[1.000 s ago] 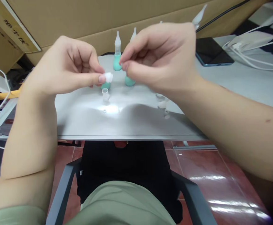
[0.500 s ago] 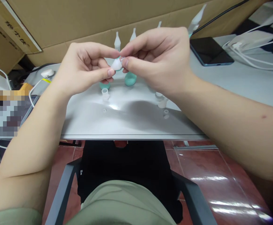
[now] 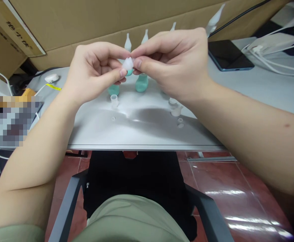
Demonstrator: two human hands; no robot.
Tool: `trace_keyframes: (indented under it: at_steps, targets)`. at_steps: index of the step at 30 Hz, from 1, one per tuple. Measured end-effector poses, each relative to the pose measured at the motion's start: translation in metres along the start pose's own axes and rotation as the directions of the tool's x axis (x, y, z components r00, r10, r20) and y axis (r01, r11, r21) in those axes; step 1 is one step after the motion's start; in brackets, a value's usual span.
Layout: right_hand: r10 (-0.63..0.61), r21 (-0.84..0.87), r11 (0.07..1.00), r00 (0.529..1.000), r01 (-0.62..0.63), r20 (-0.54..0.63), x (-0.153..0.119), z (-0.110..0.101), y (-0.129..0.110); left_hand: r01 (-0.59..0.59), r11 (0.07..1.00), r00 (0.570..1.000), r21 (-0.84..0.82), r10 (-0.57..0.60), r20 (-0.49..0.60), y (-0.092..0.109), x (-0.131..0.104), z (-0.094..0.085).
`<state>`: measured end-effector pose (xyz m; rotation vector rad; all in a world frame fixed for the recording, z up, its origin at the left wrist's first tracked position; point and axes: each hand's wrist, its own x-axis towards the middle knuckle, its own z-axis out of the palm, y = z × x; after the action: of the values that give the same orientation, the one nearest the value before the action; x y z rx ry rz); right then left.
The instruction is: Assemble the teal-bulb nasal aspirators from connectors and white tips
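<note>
Left hand has the white cone pinched between thumb and index, other fingers curled; right hand has thumb and index pinched closed at the cone's right edge, can't tell if on the cone itself or on a small part hidden there

Cone is up off the desk, between both sets of fingertips

Handling guess: very light, soft thin wall, likely squashes under a hard pinch, may slip if wet; best held lightly by the wider end

Below: cup and small ring left; cap, second ring and disc right

Behind: teal bulb, more bulbs partly hidden by the hands; phone far right
</note>
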<state>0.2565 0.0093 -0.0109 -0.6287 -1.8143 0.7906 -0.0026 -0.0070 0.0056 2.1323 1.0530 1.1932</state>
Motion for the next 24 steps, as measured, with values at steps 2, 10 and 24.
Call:
trace_keyframes:
  at_steps: [2,10,24]
  targets:
    - [0.017,0.038,0.999,1.000,-0.016,-0.024,0.000,0.002,-0.002,-0.033,0.999,0.999,-0.029,0.033,-0.002,-0.001,-0.001,0.002]
    - [0.103,0.126,0.987,0.993,-0.094,-0.060,0.001,0.012,-0.003,0.018,0.999,0.999,0.030,-0.020,0.037,-0.003,0.000,0.005]
    - [-0.187,0.369,0.902,0.973,0.224,-0.134,0.020,0.020,0.044,-0.456,0.889,0.884,0.038,0.458,-0.098,-0.071,0.013,0.014]
